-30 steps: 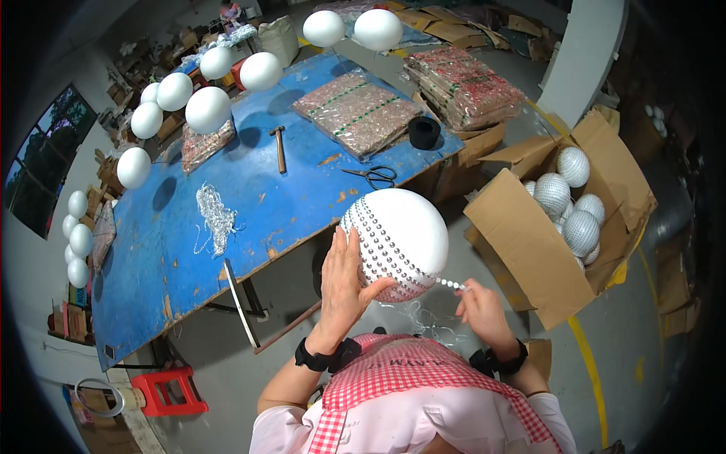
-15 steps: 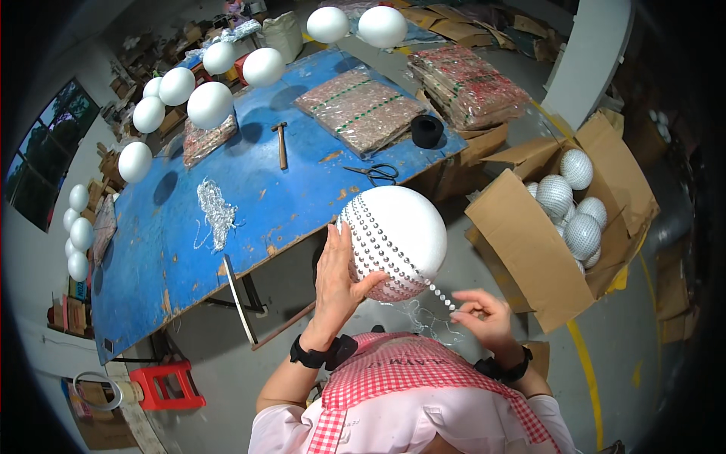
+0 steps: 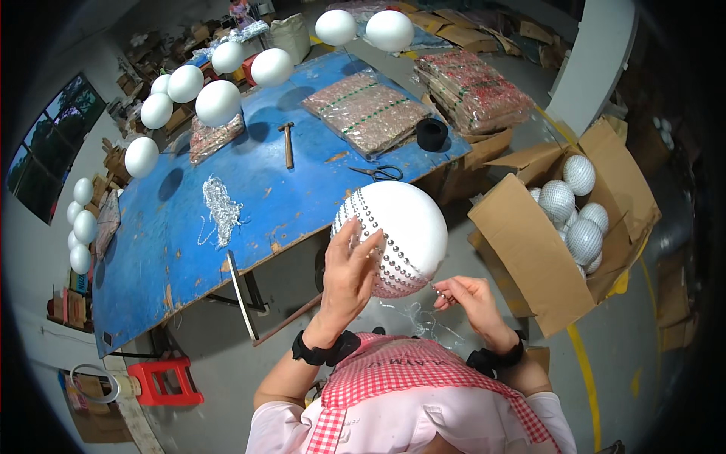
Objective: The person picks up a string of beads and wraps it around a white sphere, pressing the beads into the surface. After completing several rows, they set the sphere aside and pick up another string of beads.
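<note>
In front of me is a large white foam ball point(image 3: 420, 224), its left and lower parts wrapped in rows of a silver bead string point(image 3: 393, 255). Against the ball's left side lies my left hand point(image 3: 349, 274), fingers stretched and apart over the beaded rows. Below right of the ball, my right hand point(image 3: 470, 300) pinches the loose end of the bead string with thumb and forefinger. That end runs up to the ball's lower edge. Thin silver strands point(image 3: 417, 316) hang beneath the ball. What holds the ball up is hidden.
A blue table point(image 3: 170, 234) bears a hammer point(image 3: 288, 145), scissors point(image 3: 382, 173), black tape roll point(image 3: 432, 134), tangled silver strings point(image 3: 221, 216) and wrapped packs point(image 3: 367, 113). Several plain white balls point(image 3: 218, 103) stand around it. An open carton point(image 3: 533, 253) at right holds silver-beaded balls point(image 3: 584, 240).
My left hand has shifted right, its fingers spreading further over the beads. My right hand has moved up and left, closer to the ball, with a shorter free bead length showing.
</note>
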Tool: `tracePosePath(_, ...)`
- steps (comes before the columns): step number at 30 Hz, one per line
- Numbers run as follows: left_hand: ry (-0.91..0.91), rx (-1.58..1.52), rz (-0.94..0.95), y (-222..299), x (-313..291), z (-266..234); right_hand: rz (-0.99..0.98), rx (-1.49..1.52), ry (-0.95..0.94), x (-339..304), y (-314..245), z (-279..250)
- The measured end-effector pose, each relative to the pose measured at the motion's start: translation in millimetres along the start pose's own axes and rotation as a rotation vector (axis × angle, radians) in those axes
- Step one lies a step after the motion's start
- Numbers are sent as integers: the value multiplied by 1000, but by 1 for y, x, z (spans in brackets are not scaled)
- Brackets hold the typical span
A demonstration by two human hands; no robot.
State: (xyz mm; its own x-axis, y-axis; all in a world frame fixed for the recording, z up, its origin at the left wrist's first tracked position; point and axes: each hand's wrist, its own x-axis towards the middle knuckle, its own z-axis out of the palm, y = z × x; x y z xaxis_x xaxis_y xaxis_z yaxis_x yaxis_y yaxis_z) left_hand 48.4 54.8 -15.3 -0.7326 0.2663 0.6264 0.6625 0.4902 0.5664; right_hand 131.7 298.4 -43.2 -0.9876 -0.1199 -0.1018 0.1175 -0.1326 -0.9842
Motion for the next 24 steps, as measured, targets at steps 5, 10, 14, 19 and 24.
tracePosePath(5,-116,139,46,10,0,0,181,112,80,0,-20,5)
tracePosePath(10,-125,194,47,11,1,2,148,-136,-82,-15,-48,15)
tracePosePath(14,-95,197,42,14,1,4,79,-80,-26,-21,-46,16)
tracePosePath(19,-80,212,36,14,0,6,16,-366,-58,-22,-54,20)
tracePosePath(24,-109,197,36,16,1,5,128,-441,-23,-12,-28,11)
